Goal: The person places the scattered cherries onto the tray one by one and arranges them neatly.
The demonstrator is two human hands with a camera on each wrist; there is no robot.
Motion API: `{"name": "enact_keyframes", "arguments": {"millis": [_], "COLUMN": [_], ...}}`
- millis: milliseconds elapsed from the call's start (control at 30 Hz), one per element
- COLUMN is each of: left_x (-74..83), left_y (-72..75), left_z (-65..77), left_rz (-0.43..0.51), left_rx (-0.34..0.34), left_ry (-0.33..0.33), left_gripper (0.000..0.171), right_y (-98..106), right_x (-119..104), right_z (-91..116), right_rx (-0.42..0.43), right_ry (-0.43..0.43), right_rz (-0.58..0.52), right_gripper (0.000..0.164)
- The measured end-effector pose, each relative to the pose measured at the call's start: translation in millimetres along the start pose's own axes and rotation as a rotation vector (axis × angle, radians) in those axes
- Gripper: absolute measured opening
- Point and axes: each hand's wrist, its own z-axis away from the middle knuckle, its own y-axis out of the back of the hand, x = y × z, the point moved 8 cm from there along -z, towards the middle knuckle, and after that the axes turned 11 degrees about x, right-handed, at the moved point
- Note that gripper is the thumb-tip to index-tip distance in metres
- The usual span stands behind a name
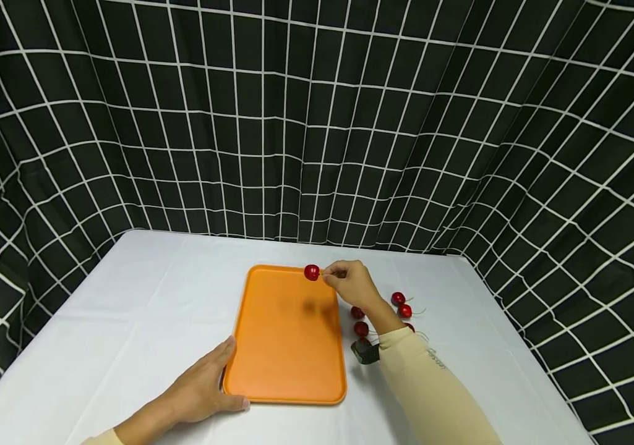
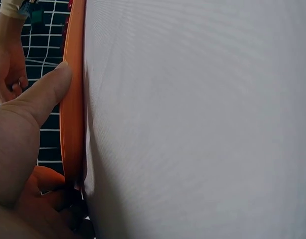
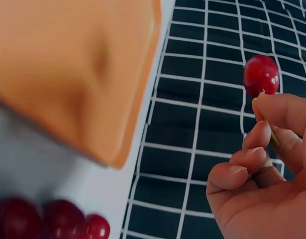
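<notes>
An orange tray (image 1: 289, 346) lies flat on the table. At its near left corner my left hand (image 1: 200, 383) rests against the rim, thumb along the front edge and fingers along the left side; in the left wrist view the thumb (image 2: 48, 92) touches the tray's edge (image 2: 73, 114). Above the tray's far right corner, my right hand (image 1: 350, 281) pinches a red cherry (image 1: 312, 272) by its stem. The right wrist view shows that cherry (image 3: 261, 75) held up between thumb and forefinger, clear of the tray, with the other fingers curled.
Several more cherries (image 1: 405, 311) lie on the white tablecloth (image 1: 172, 296) right of the tray, some partly hidden by the right forearm. A dark device (image 1: 365, 351) is worn at the right wrist. Black curtains with a white grid (image 1: 272, 123) surround the table.
</notes>
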Motion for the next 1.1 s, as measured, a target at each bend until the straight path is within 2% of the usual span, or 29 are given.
{"name": "enact_keyframes", "arguments": {"millis": [400, 700, 933, 1100], "left_x": [0.7, 0.8, -0.5, 0.2], "left_y": [4.0, 5.1, 2.1, 0.4], "left_z": [-4.1, -4.8, 2.0, 3.8], "left_rz": [-0.018, -0.012, 0.008, 0.009], "left_rx": [0.001, -0.002, -0.018, -0.028], "left_ry": [0.002, -0.003, 0.018, 0.003], "left_gripper": [0.119, 0.119, 0.119, 0.119], "right_y": [-46.9, -80.0, -106.1, -116.9], "right_x": [1.1, 12.2, 22.2, 28.0], "right_z": [-28.7, -43.8, -42.9, -43.1], "right_rx": [-0.019, -0.034, -0.074, -0.060], "right_ry": [-0.078, -0.112, -0.129, -0.157], "right_rz": [0.019, 0.090, 0.163, 0.169], "right_gripper": [0.008, 0.008, 0.007, 0.007]}}
